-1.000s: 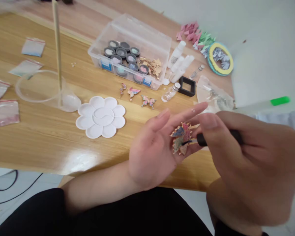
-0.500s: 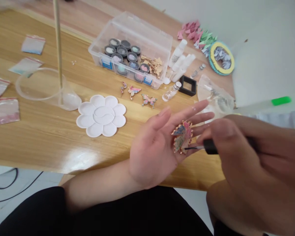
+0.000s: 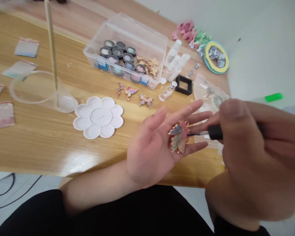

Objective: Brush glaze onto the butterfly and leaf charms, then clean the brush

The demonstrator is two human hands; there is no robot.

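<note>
My left hand (image 3: 153, 144) lies palm up over the table's near edge, fingers stretched out. A gold-edged butterfly charm (image 3: 178, 136), coloured pink, blue and cream, rests on its fingers. My right hand (image 3: 255, 154) is closed round a small brush with a black handle (image 3: 215, 132). The brush's thin tip touches the charm's right side.
On the wooden table (image 3: 39, 137) lie a white flower-shaped palette (image 3: 98, 117), three more butterfly charms (image 3: 134, 93), a clear box of pigment jars (image 3: 127, 52), small bottles (image 3: 173, 62), a black square frame (image 3: 184, 85), a clear cup with a wooden stick (image 3: 39, 90) and plastic sachets (image 3: 1, 114).
My right hand has shifted the brush tip from the charm's lower edge up to its middle. The camera view has drifted slightly; my left hand stays palm up.
</note>
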